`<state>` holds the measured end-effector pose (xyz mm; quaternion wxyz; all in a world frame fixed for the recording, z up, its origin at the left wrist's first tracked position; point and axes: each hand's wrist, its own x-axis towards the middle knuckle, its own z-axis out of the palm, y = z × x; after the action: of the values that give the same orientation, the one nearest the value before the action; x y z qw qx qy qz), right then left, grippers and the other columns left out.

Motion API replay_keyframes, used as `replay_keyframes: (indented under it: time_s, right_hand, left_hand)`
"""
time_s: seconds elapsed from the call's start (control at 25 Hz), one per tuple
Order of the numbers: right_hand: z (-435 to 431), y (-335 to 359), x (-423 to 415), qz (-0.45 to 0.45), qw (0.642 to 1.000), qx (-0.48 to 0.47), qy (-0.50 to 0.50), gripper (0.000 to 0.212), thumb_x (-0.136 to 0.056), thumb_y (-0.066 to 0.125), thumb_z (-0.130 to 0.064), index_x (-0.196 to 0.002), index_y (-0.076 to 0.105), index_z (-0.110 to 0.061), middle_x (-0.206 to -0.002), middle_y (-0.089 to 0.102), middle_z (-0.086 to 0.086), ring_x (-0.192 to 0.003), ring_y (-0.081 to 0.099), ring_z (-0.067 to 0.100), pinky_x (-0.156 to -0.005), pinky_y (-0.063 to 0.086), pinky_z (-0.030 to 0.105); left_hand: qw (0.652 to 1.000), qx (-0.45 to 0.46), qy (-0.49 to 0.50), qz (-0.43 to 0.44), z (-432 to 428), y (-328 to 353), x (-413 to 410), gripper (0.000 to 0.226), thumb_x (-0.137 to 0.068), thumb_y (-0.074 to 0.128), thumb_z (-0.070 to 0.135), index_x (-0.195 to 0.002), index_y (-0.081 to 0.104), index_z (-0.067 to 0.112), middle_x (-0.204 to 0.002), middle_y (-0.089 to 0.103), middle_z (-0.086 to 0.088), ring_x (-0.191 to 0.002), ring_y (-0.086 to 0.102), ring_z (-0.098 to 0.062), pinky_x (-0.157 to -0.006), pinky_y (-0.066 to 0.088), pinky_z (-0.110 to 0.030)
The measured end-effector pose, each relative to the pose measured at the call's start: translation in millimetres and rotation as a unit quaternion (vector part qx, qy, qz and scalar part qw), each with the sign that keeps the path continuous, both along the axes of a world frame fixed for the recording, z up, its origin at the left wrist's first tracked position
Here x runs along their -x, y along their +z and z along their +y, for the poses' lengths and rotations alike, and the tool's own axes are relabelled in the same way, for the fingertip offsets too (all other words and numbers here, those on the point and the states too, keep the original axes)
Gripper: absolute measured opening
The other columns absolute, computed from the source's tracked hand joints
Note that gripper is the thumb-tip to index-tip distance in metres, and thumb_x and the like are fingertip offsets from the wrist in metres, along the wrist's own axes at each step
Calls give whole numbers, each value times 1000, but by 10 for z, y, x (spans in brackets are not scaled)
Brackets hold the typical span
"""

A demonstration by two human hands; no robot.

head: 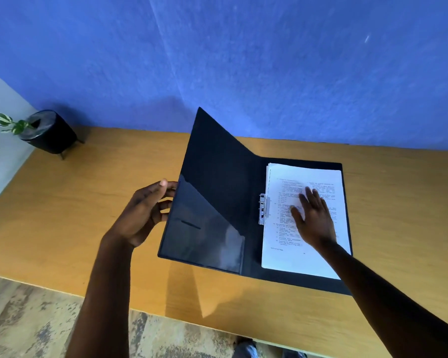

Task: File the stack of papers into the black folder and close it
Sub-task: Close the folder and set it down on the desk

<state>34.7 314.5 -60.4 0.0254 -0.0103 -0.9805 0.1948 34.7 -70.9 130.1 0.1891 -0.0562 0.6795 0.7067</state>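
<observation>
**Cover half-raised, papers pinned flat**

Nearest, the left hand [147, 212] gripped the raised cover's edge at nine o'clock of the black folder [212, 192]. The right hand [313, 215] lay open, palm flat on the stack of papers [282, 257], which sat on the folder's right half beside the metal clip [262, 209]. Beyond, at ten o'clock on the wooden table [101, 192], stood a potted plant [47, 133].

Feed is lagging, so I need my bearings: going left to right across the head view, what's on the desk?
Potted plant → left hand gripping the raised cover's edge → black folder cover → metal clip → right hand flat on the stack of papers.
</observation>
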Motion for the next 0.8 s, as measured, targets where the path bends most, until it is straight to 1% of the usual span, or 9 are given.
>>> replay_keyframes:
  time_s: [0.08,0.12,0.16,0.24,0.36,0.44,0.6,0.72,0.8]
  right_hand:
    - [-90,238,-54,6,995,98,-26,70,-98,29,-58,-138,55,-6,-150,48,14,-144,39,31,-115,34,42]
    - [-135,425,-88,-10,980,195,-50,67,-99,33,-58,-133,60,-7,-141,58,13,-137,49,30,-109,42,37]
    - [-195,650,-122,-43,943,320,-78,63,-99,37,-58,-127,64,-8,-130,67,12,-126,59,30,-101,47,34]
    - [-271,1097,-191,-108,833,532,-108,63,-98,36,-59,-119,68,-9,-111,75,11,-107,71,31,-92,54,35]
    - [-176,1641,-309,-143,744,649,-71,71,-96,23,-62,-126,62,-11,-116,73,14,-105,71,34,-92,55,44]
    - [-47,1843,-385,-129,735,663,-54,66,-95,27,-60,-129,60,-15,-120,72,10,-107,70,31,-91,55,43]
    - [253,1776,-464,-83,781,614,-77,37,-101,45,-36,-125,64,-15,-119,72,7,-105,71,27,-91,56,41]
    - [588,1444,-531,-57,782,602,-149,46,-84,65,-45,-117,69,-12,-115,73,11,-106,70,32,-92,54,49]
    - [807,1180,-581,-63,776,597,-194,42,-85,67,-38,-114,70,-8,-113,73,16,-105,69,35,-88,55,48]
  left_hand:
    - [999,-29,-23,6,208,60,-15,60,-88,53,54,-124,62,7,-114,64,-10,-96,63,-21,-73,55,-35]
    - [999,-33,-34,12,354,74,-26,55,-91,49,49,-122,63,6,-113,65,-9,-96,63,-21,-74,55,-35]
    - [998,-37,-46,21,504,80,-43,51,-93,47,44,-121,63,5,-111,66,-8,-95,63,-21,-74,55,-34]
    - [996,-41,-72,40,811,73,-87,42,-96,46,35,-119,64,4,-109,66,-9,-92,63,-21,-75,54,-33]
    - [993,-20,-108,53,1235,-17,-137,35,-96,51,28,-117,65,4,-107,67,-13,-92,64,-25,-77,55,-38]
    - [988,27,-135,63,1488,-134,-157,26,-95,58,23,-115,68,9,-106,70,-13,-94,67,-25,-78,57,-40]
    - [979,121,-158,51,1822,-470,-182,18,-93,62,11,-108,71,15,-102,71,0,-94,67,-17,-75,56,-31]
    - [977,179,-110,29,1941,-749,-175,12,-89,67,13,-98,74,15,-103,72,-3,-93,67,-23,-75,53,-30]
    - [967,247,-64,21,1973,-963,-147,12,-86,68,13,-96,73,12,-102,73,-4,-95,67,-22,-80,52,-29]
